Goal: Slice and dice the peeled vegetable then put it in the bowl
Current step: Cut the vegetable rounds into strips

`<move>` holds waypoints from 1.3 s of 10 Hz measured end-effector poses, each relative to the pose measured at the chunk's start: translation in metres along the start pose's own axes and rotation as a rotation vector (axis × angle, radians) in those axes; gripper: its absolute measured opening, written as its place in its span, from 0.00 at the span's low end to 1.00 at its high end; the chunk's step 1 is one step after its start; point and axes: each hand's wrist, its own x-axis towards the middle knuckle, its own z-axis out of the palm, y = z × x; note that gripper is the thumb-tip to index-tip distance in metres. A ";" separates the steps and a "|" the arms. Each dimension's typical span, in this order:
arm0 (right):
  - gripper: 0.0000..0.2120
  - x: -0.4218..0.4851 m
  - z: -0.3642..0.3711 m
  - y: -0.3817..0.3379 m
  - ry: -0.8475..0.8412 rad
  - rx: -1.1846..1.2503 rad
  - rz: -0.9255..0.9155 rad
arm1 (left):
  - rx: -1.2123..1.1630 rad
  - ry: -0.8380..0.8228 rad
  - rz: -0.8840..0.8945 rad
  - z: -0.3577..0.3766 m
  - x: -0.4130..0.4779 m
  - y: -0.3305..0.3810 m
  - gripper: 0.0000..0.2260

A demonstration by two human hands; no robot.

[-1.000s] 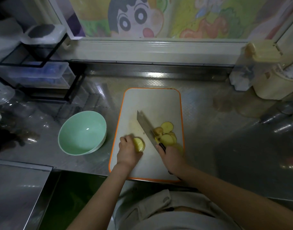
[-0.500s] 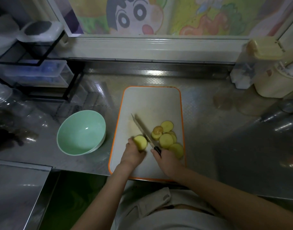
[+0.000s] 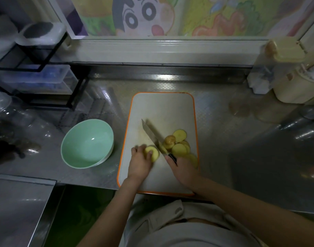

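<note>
The orange-rimmed cutting board (image 3: 163, 107) lies on the steel counter (image 3: 232, 139), with the green bowl (image 3: 77, 139) just off the board's left edge. On the board's near half, the left hand (image 3: 140, 163) curls its fingers over the remaining vegetable chunk (image 3: 153, 153). The right hand (image 3: 184, 171) is wrapped round the knife (image 3: 151, 134) handle, blade slanting toward the board's far left just beside the chunk, and cut slices (image 3: 179, 145) are piled by the board's right edge.

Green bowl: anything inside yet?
Nothing. The green bowl shows a bare interior with one light glint. The cut slices all lie on the cutting board. Nothing covers the interior; only what lies under the bowl is hidden.
</note>
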 end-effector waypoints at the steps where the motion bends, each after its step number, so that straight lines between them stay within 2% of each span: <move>1: 0.17 0.000 0.000 0.002 0.172 -0.077 -0.123 | -0.044 0.064 -0.010 0.000 0.002 -0.003 0.14; 2: 0.17 0.000 -0.002 0.001 0.225 -0.079 -0.179 | -0.075 0.102 -0.019 0.001 0.005 -0.007 0.12; 3: 0.20 -0.001 -0.002 0.000 0.211 -0.114 -0.152 | -0.105 0.147 -0.033 0.003 0.007 -0.008 0.10; 5: 0.20 -0.007 -0.007 -0.006 0.072 -0.095 -0.086 | -0.137 0.189 -0.047 0.004 0.008 -0.010 0.09; 6: 0.21 -0.008 -0.007 -0.011 0.056 -0.165 -0.065 | -0.173 0.189 -0.061 0.005 0.011 -0.014 0.09; 8: 0.19 -0.016 -0.017 -0.028 -0.158 -0.182 0.061 | -0.239 0.187 -0.082 0.006 0.015 -0.015 0.08; 9: 0.19 -0.013 -0.012 -0.029 -0.136 -0.233 0.087 | -0.236 0.168 -0.081 0.006 0.018 -0.016 0.07; 10: 0.22 -0.011 -0.015 -0.030 -0.217 -0.216 0.065 | -0.249 0.155 -0.084 0.006 0.021 -0.017 0.07; 11: 0.30 -0.010 -0.013 -0.032 -0.196 -0.183 0.045 | -0.246 0.144 -0.068 0.006 0.022 -0.020 0.06; 12: 0.30 -0.009 -0.007 -0.033 -0.185 -0.175 0.120 | -0.234 0.154 -0.082 0.006 0.022 -0.020 0.05; 13: 0.24 -0.014 -0.011 -0.049 -0.189 -0.296 0.232 | -0.230 0.167 -0.085 0.007 0.021 -0.019 0.06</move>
